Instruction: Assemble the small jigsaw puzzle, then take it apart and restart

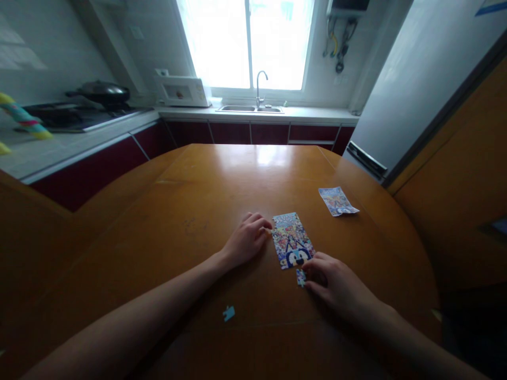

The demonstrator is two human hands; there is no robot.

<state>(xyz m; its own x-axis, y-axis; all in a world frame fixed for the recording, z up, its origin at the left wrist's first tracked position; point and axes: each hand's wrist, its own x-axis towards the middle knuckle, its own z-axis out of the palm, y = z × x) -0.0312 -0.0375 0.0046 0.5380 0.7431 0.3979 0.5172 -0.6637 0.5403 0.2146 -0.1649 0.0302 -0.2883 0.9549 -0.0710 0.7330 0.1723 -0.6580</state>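
Observation:
A partly joined jigsaw puzzle (pixel 291 237) lies flat on the wooden table, with a crowded colourful picture and a blue dog-like cartoon face at its near end. My left hand (pixel 247 240) rests beside its left edge, fingers loosely bent and fingertips at that edge; the thumb is mostly hidden. Just below the puzzle's near edge, my right hand (pixel 336 279) has thumb and forefinger at a small puzzle piece (pixel 301 277), closed on its right side. A gap separates this piece from the puzzle. One loose light-blue puzzle piece (pixel 228 313) lies nearer to me.
A creased printed sheet (pixel 338 201) with a similar picture lies to the right on the table (pixel 222 184). Beyond the table are a counter with a sink (pixel 237 108), a white microwave (pixel 182 91) and a pan (pixel 103 91) on the stove. A fridge (pixel 412 79) stands at right.

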